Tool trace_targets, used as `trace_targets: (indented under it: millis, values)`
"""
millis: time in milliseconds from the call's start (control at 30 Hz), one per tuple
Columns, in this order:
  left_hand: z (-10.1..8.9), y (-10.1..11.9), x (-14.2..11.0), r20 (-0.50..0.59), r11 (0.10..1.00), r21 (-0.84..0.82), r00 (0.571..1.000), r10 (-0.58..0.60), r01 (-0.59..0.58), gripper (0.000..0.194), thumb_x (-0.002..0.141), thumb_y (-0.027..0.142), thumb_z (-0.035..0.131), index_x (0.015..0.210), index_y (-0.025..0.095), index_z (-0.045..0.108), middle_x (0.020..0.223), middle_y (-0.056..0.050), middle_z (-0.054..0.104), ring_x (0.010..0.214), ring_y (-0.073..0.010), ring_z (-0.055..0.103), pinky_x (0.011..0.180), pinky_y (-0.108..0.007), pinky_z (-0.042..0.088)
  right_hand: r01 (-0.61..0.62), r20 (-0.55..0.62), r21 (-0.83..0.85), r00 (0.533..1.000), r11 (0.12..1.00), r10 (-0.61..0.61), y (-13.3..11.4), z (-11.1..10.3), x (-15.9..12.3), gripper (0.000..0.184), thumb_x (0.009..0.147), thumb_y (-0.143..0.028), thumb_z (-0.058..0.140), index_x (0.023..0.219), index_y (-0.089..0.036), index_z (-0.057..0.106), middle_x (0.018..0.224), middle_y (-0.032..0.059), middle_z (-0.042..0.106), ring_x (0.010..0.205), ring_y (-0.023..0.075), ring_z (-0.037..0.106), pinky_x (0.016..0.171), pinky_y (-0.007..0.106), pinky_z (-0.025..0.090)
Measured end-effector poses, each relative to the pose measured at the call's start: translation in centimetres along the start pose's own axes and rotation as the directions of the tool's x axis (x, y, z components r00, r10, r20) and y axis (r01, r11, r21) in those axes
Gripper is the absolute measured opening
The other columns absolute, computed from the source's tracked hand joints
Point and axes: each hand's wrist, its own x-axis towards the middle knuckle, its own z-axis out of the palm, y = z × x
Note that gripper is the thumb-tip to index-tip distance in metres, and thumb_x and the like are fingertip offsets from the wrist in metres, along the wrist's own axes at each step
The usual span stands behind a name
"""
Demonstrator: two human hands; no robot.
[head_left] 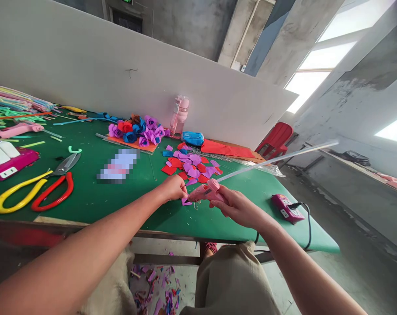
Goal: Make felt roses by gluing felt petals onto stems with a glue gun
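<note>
My right hand [239, 205] is wrapped round a pink hot glue gun [203, 192], and a long clear glue stick [277, 158] sticks out of its back. The nozzle points left, close to my left hand [174, 188]. Those left fingers are pinched together over a small purple paper piece [186, 201] just above the table; the exact grip is partly hidden. Just beyond both hands lies a loose pile of purple, red and blue paper petals [192, 166]. Finished paper flowers [137, 130] in purple, blue and red are bunched farther back on an orange sheet.
On the green table [120, 201] are large scissors [54, 175], a second pink glue gun [18, 130], coloured sticks [18, 98], a pink bottle [179, 116], a blue pouch [193, 138] and a power strip [287, 208] with a cable. A white partition [120, 70] stands behind.
</note>
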Motion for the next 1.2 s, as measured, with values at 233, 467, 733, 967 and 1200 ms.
trace_targets:
  millis: [233,467,733,967,1200]
  values:
    - [0.06,0.15,-0.05,-0.032,1.000,0.013,0.999,-0.008,0.008,0.008,0.049,0.012,0.060,0.046,0.017,0.066,0.043,0.002,0.054,0.048,-0.0113,0.046,0.044,-0.023,0.026,0.016,-0.015,-0.094,1.000,0.995,-0.017,0.12,0.03,0.22,0.023,0.090,-0.038,0.042,0.103,-0.021,0.050,0.079,0.0035,0.063,0.065,0.0162,0.053,0.059,0.026,0.038]
    - [-0.07,0.70,-0.44,-0.044,0.999,0.024,0.999,-0.025,0.026,0.009,0.049,0.011,0.060,0.043,0.017,0.064,0.043,0.002,0.054,0.048,-0.0115,0.046,0.045,-0.024,0.028,0.030,-0.021,-0.115,0.999,0.993,-0.032,0.09,0.19,0.34,0.022,0.090,-0.036,0.041,0.104,-0.021,0.050,0.079,0.0032,0.062,0.068,0.0172,0.055,0.058,0.027,0.037]
    - [-0.09,0.71,-0.42,-0.036,0.998,0.051,0.999,-0.037,0.039,0.008,0.050,0.011,0.060,0.045,0.017,0.064,0.045,0.002,0.054,0.049,-0.0129,0.047,0.047,-0.025,0.029,0.031,-0.032,-0.137,0.999,0.990,-0.036,0.13,0.18,0.37,0.024,0.091,-0.038,0.040,0.105,-0.022,0.049,0.079,0.0032,0.062,0.067,0.0174,0.054,0.059,0.027,0.038]
    - [-0.09,0.72,-0.41,-0.041,0.999,0.035,0.999,-0.033,0.034,0.010,0.050,0.009,0.060,0.044,0.017,0.063,0.042,0.003,0.052,0.048,-0.0118,0.047,0.046,-0.024,0.028,0.028,-0.031,-0.167,0.999,0.986,-0.034,0.23,0.25,0.43,0.022,0.090,-0.038,0.040,0.102,-0.021,0.049,0.076,0.0026,0.061,0.065,0.0170,0.053,0.058,0.027,0.037]
    - [-0.07,0.82,-0.40,-0.033,0.997,0.064,0.999,-0.035,0.037,0.010,0.052,0.011,0.059,0.046,0.017,0.064,0.043,0.003,0.053,0.048,-0.0114,0.046,0.045,-0.025,0.027,0.023,-0.028,-0.166,0.999,0.986,-0.028,0.03,0.28,0.32,0.021,0.090,-0.037,0.039,0.099,-0.021,0.048,0.074,0.0021,0.060,0.064,0.0170,0.051,0.056,0.027,0.036]
